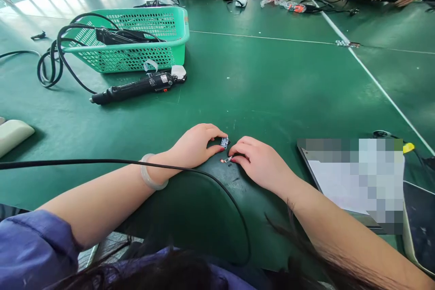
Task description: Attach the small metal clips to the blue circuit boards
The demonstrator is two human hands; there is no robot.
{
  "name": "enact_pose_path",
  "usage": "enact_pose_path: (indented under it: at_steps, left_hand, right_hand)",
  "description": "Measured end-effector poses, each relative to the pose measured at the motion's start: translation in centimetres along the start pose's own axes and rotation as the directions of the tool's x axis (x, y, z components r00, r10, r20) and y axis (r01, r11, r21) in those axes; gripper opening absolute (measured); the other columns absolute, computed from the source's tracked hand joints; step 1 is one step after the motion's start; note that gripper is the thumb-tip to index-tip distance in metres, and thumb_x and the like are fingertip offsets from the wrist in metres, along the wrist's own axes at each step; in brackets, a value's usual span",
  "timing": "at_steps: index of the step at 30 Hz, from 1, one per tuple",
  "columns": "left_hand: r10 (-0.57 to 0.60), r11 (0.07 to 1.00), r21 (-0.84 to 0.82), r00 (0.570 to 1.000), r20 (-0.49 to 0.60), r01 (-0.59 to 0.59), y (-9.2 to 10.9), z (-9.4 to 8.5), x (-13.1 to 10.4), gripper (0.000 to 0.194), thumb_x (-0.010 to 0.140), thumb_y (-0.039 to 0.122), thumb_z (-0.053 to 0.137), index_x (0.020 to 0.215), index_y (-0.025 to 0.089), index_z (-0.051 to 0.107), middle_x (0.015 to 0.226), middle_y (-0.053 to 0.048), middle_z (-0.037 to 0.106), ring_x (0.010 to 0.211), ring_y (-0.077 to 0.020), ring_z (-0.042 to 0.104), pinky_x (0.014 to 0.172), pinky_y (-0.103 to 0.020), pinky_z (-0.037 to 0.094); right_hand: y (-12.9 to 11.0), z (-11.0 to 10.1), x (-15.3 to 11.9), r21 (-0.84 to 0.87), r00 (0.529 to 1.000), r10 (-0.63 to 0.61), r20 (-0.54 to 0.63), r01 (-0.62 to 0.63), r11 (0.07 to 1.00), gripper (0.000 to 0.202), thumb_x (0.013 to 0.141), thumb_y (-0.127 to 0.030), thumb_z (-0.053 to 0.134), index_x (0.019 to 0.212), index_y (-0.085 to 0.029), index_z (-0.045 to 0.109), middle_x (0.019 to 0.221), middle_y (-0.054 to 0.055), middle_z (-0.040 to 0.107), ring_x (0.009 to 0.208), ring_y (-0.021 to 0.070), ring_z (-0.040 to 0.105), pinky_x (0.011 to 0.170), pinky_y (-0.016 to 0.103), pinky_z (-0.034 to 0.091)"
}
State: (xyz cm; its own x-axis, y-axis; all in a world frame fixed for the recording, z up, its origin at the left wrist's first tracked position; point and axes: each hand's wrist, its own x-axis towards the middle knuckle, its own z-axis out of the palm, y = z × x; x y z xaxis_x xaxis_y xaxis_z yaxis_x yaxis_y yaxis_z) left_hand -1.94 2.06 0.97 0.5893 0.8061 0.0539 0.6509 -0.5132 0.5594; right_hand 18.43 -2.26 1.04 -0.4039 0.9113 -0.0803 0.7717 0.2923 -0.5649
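Observation:
Between thumb and fingertips, my left hand (195, 145) pinches a small circuit board (224, 142) by its edge, close to the green tabletop. My right hand (260, 161) is just to the right, its thumb and finger closed on a tiny silvery metal part (227, 160) with a reddish end. The two small parts are near each other but look apart. A few dark specks lie on the table below them. The exact kind of the metal part is too small to make out.
A green basket (125, 59) with a black corded device stands at the back left, a black electric screwdriver (139, 86) before it. A clipboard with paper (336, 186) lies right. A black cable (102, 161) crosses my left forearm. Two people sit across the table (258, 81).

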Motion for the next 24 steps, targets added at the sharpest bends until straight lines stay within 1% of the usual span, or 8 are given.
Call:
enact_pose_path:
  at_steps: [4, 7, 9, 11, 14, 16, 20, 24]
  left_hand:
    - [-0.119, 0.986, -0.116, 0.993, -0.012, 0.116, 0.5, 0.0, 0.1, 0.026, 0.086, 0.024, 0.063, 0.111, 0.018, 0.065, 0.103, -0.005, 0.072, 0.092, -0.0158, 0.066, 0.086, -0.032, 0.054]
    - [-0.181, 0.941, -0.294, 0.983, -0.016, 0.169, 0.6, 0.3, 0.2, 0.025, 0.084, 0.021, 0.065, 0.108, 0.016, 0.061, 0.098, -0.005, 0.071, 0.089, -0.014, 0.066, 0.084, -0.031, 0.055]
    - [-0.229, 0.855, -0.478, 0.973, 0.001, 0.202, 0.7, 0.6, 0.3, 0.025, 0.081, 0.018, 0.067, 0.104, 0.015, 0.058, 0.096, -0.005, 0.07, 0.089, -0.0133, 0.066, 0.085, -0.032, 0.055]
    - [-0.298, 0.714, -0.648, 0.953, 0.06, 0.264, 0.8, 0.8, 0.5, 0.025, 0.079, 0.012, 0.067, 0.101, 0.014, 0.056, 0.093, -0.005, 0.069, 0.086, -0.012, 0.066, 0.082, -0.031, 0.056]
    - [-0.362, 0.548, -0.763, 0.919, 0.155, 0.344, 1.0, 0.6, 0.7, 0.026, 0.078, 0.003, 0.062, 0.101, 0.013, 0.053, 0.087, -0.002, 0.066, 0.075, -0.0084, 0.065, 0.076, -0.028, 0.056]
    - [-0.348, 0.524, -0.781, 0.922, 0.167, 0.339, 1.0, 0.3, 0.8, 0.033, 0.079, 0.001, 0.06, 0.109, 0.012, 0.053, 0.083, 0.0, 0.065, 0.071, -0.0068, 0.065, 0.075, -0.026, 0.055]
    - [-0.232, 0.55, -0.791, 0.959, 0.163, 0.267, 0.6, 0.0, 1.1, 0.058, 0.079, 0.0, 0.061, 0.133, 0.017, 0.051, 0.079, 0.004, 0.062, 0.066, -0.004, 0.062, 0.075, -0.024, 0.054]
    - [-0.209, 0.525, -0.805, 0.959, 0.193, 0.276, 0.4, 0.1, 1.4, 0.047, 0.077, -0.003, 0.058, 0.12, 0.014, 0.064, 0.081, 0.002, 0.061, 0.074, -0.0059, 0.065, 0.082, -0.026, 0.055]
  right_hand:
    - [0.0, 0.1, -0.1, -0.028, 1.0, 0.005, 0.0, -0.005, 1.0, 0.015, 0.092, -0.015, 0.054, 0.082, -0.021, 0.063, 0.095, 0.001, 0.062, 0.082, 0.0148, 0.056, 0.074, 0.03, 0.041]
    - [0.1, 0.2, -0.1, -0.056, 1.0, -0.009, -0.008, 0.008, 0.998, 0.015, 0.092, -0.013, 0.053, 0.082, -0.02, 0.06, 0.093, 0.002, 0.061, 0.081, 0.0151, 0.055, 0.072, 0.03, 0.039]
    - [0.2, 0.2, -0.1, -0.058, 1.0, -0.016, -0.018, 0.015, 0.998, 0.015, 0.093, -0.013, 0.051, 0.082, -0.02, 0.059, 0.091, 0.002, 0.061, 0.081, 0.0154, 0.054, 0.072, 0.03, 0.039]
    - [0.2, 0.2, -0.1, -0.054, 0.999, -0.013, -0.029, 0.011, 0.998, 0.015, 0.093, -0.014, 0.05, 0.081, -0.02, 0.057, 0.09, 0.002, 0.061, 0.081, 0.0154, 0.054, 0.073, 0.029, 0.04]
    - [0.2, 0.2, -0.1, -0.058, 0.999, -0.003, -0.043, 0.001, 0.998, 0.015, 0.093, -0.013, 0.05, 0.082, -0.02, 0.057, 0.089, 0.002, 0.061, 0.081, 0.0154, 0.055, 0.074, 0.029, 0.04]
    - [0.2, 0.3, -0.2, -0.069, 0.999, -0.001, -0.048, -0.002, 0.998, 0.015, 0.093, -0.012, 0.05, 0.082, -0.02, 0.057, 0.09, 0.002, 0.062, 0.081, 0.0156, 0.055, 0.072, 0.029, 0.039]
    - [0.2, 0.4, -0.3, -0.093, 0.999, -0.008, -0.052, 0.003, 0.996, 0.015, 0.092, -0.01, 0.05, 0.082, -0.02, 0.056, 0.091, 0.003, 0.061, 0.079, 0.0155, 0.055, 0.069, 0.029, 0.038]
    - [0.2, 0.3, -0.3, -0.104, 0.999, 0.011, -0.046, -0.015, 0.994, 0.015, 0.092, -0.011, 0.049, 0.081, -0.019, 0.055, 0.091, 0.004, 0.061, 0.079, 0.0156, 0.054, 0.07, 0.029, 0.04]
